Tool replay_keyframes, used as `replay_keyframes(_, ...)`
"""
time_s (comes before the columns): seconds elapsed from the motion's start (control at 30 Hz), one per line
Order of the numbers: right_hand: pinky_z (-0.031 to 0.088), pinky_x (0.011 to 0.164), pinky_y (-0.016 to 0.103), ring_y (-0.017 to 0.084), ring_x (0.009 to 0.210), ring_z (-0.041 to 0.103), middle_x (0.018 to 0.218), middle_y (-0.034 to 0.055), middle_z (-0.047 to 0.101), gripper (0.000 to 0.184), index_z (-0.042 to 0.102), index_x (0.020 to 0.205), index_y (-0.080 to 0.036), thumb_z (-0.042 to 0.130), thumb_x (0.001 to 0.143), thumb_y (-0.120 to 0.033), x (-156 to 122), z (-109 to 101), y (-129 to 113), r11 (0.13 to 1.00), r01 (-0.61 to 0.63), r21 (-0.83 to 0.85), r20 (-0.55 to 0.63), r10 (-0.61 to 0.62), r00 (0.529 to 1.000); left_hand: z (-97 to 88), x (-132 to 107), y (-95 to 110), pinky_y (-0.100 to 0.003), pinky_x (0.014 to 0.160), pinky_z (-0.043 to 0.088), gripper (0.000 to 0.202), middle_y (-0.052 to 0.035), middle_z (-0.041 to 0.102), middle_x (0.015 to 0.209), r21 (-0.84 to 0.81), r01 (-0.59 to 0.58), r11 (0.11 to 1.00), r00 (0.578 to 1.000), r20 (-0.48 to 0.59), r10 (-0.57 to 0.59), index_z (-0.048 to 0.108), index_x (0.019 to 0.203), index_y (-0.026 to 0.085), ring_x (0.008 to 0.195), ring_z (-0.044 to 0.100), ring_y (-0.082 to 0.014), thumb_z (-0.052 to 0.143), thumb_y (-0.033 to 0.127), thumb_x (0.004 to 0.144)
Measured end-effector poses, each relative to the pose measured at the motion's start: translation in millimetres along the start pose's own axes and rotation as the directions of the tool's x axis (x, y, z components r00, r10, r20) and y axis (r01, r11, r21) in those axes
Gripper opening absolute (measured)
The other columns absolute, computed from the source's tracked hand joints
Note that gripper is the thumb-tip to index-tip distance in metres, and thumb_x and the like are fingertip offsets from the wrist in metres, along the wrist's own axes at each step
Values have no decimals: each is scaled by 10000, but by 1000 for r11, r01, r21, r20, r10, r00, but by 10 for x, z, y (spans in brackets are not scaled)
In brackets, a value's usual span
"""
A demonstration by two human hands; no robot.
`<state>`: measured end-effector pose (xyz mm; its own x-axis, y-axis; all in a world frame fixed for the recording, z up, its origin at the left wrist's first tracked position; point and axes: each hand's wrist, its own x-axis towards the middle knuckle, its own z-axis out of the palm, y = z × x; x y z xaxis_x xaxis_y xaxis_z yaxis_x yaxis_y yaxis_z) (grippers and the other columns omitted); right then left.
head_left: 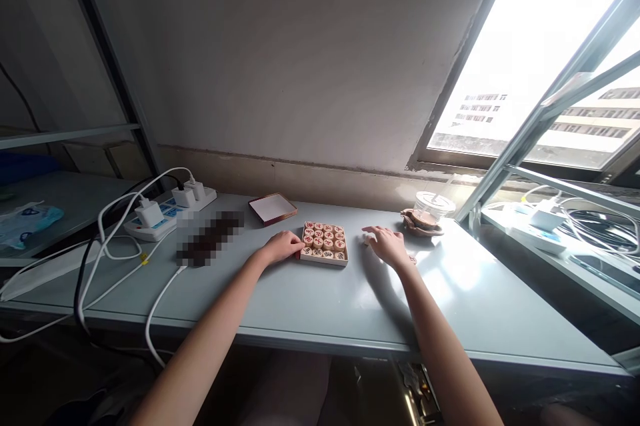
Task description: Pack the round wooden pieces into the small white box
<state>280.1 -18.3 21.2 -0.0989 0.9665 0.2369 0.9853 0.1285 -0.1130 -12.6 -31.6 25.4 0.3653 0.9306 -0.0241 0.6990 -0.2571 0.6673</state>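
Note:
A shallow box (324, 260) filled with round Chinese chess pieces (319, 241), marked in red and black characters, lies on the desk in front of me. My left hand (283, 246) is closed at the box's left side, its fingertips holding that edge. To the right of the box, my right hand (386, 245) hovers low over the desk with its fingers stretched out and apart. A loose chess piece (369, 240) is partly hidden under those fingertips. Another chess piece (412, 259) lies beside the right wrist.
The box lid (273, 208) rests inside-up behind the box. A lidded plastic cup (434, 206) stands by a brown dish (420, 225) at the back right. On the left are a power strip (167, 218), white cables (103, 239) and a pixelated dark object (210, 239).

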Motion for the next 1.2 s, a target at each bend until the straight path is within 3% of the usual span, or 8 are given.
replay_keyframes(0.17,408,771,329,195,855,612,1049,47,645,293,622,1081,-281,449,855,-347,-2,-11,-5,978,159,132,69,-169,983,2,9,-15,-262,509,216,340,22,391,435,12,-30,999,1000,4,30,531,480,157,469,326,-109,445,373,729)
replay_keyframes(0.3,436,690,278,172,793,622,944,37,675,282,602,1089,-241,485,833,-268,-17,-8,-78,951,165,263,32,-179,983,9,19,-41,-262,501,199,337,27,360,439,15,-29,999,1000,0,29,508,477,158,467,310,-106,448,382,722)
replay_keyframes(0.4,441,660,278,175,775,627,890,34,690,204,623,977,-222,512,820,-290,-24,-49,-150,914,157,374,-17,-163,987,16,25,-65,-263,497,199,340,27,358,441,1,-27,1000,1000,8,27,507,482,158,461,317,-106,448,392,721)
replay_keyframes(0.5,455,666,278,174,782,633,871,43,691,199,622,910,-207,528,812,-352,-26,-95,-234,805,177,566,-39,-189,981,22,29,-82,-265,492,201,339,22,377,440,-6,-21,1000,1000,15,21,528,488,156,455,329,-109,446,389,721)
replay_keyframes(0.63,471,652,271,169,775,631,854,39,682,264,589,939,-197,574,772,-401,-61,-92,-449,621,218,753,-14,-316,949,25,36,-98,-261,490,206,349,18,403,450,-7,-41,999,999,11,42,524,487,153,455,337,-106,453,402,722)
replay_keyframes(0.7,464,643,269,160,753,619,855,28,673,228,594,903,-205,573,776,-393,-97,-66,-609,628,269,730,-37,-357,933,25,41,-104,-259,491,207,370,18,413,452,-18,-46,999,999,18,46,530,497,150,452,330,-103,453,427,729)
replay_keyframes(0.87,410,779,306,159,843,574,882,-2,660,115,619,806,-246,597,791,-358,-178,-8,-949,771,422,476,-191,-377,906,14,50,-102,-257,498,216,445,21,397,441,-49,-46,998,998,30,47,517,488,148,453,324,-101,442,505,743)
replay_keyframes(1.2,352,796,321,189,941,535,962,24,642,214,612,968,-282,462,878,-406,-194,91,-1012,851,442,283,-169,-409,897,17,65,-119,-257,518,259,519,5,453,461,-40,-54,998,998,24,55,571,519,140,471,367,-113,411,573,757)
